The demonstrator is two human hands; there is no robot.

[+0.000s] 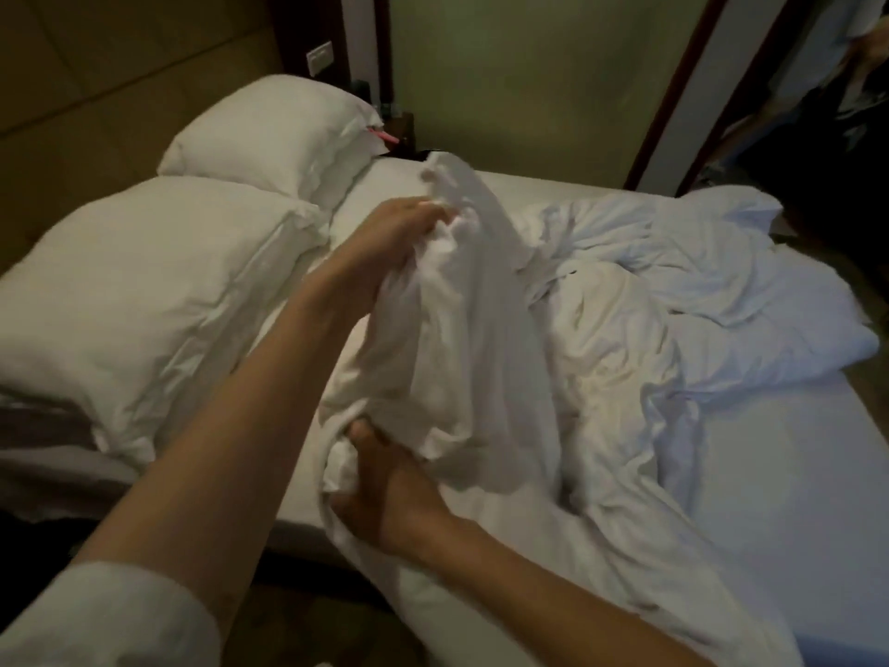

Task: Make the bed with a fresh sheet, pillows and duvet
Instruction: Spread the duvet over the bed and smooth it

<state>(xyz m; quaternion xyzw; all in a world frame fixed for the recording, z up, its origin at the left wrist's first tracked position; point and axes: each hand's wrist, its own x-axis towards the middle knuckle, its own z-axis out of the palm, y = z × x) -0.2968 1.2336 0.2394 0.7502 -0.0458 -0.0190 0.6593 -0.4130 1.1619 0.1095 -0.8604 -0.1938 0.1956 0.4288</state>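
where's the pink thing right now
In the head view, upper middle: the pink thing pokes out beside the far pillow, at the bed's head end by the dark nightstand.

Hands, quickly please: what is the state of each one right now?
Left hand: closed, gripping a raised bunch of the white duvet.
Right hand: closed, gripping a lower fold of the same duvet.

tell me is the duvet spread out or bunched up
Bunched up: the duvet lies crumpled mid-bed, one end gripped by both hands.
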